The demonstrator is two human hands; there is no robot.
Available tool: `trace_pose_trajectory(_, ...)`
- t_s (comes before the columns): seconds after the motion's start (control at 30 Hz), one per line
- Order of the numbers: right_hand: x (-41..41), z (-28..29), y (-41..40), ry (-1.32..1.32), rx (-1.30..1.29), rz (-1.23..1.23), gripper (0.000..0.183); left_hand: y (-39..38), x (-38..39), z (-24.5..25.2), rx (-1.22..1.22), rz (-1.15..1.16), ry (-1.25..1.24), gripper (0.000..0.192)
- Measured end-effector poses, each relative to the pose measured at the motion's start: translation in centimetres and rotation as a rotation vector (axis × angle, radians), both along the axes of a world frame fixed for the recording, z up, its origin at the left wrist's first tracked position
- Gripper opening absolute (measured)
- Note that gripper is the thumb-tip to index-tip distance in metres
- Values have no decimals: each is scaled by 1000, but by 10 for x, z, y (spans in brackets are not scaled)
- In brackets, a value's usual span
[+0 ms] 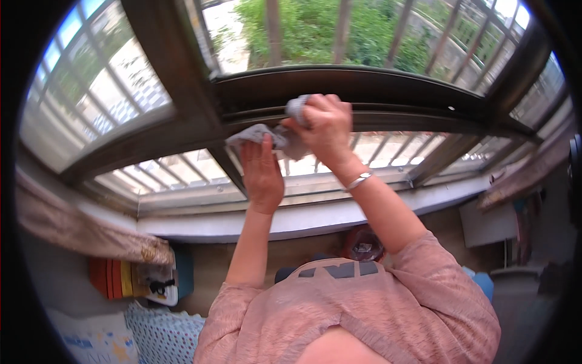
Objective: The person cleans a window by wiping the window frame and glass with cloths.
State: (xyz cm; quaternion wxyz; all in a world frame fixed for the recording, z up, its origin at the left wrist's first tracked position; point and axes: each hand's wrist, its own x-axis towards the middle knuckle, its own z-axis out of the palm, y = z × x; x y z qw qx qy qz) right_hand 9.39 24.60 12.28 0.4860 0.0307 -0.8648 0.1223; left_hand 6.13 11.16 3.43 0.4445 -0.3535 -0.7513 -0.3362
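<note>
A grey cloth [293,142] stretches between my two hands at the dark window frame [182,82]. My right hand [328,127] grips a bunched part of it, with a wad poking out above the thumb, close to the sliding track [391,112]. Lower and to the left, my left hand [263,175] lies with its fingers raised against the other end of the cloth, which covers the fingertips. Whether those fingers pinch the cloth or only press on it is hidden. A silver bracelet [359,180] circles my right wrist.
Metal bars [341,32] stand outside the glass. Below the frame runs a white sill [309,221]. Curtains [91,223] hang at both sides. On the floor are a red bin [363,245] with a plastic liner and colourful storage boxes [118,277] at left. Dotted fabric [163,330] lies lower left.
</note>
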Motion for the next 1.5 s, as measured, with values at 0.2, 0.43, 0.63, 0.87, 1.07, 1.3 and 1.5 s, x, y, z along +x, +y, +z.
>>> trace_pose_trajectory(0.2,2,-8,2,80,45,77,7,36,6,28,69,-99,25,41)
trace_pose_trajectory(0.43,44,-4,68,24,9,7,11,78,31,36,-160,-159,65,43)
trace_pose_trajectory(0.63,45,-7,66,52,-8,6,8,85,18,50,-121,-167,127,39)
trace_pose_trajectory(0.87,60,-9,96,70,35,1,7,108,30,61,-121,-221,130,33)
trace_pose_trajectory(1.07,80,-10,142,98,53,6,6,154,55,66,-108,-222,98,34)
trace_pose_trajectory(1.3,110,-12,211,125,54,26,6,223,89,66,-99,-215,101,39)
trace_pose_trajectory(1.5,137,-15,263,141,73,44,11,280,119,65,-68,-170,99,36)
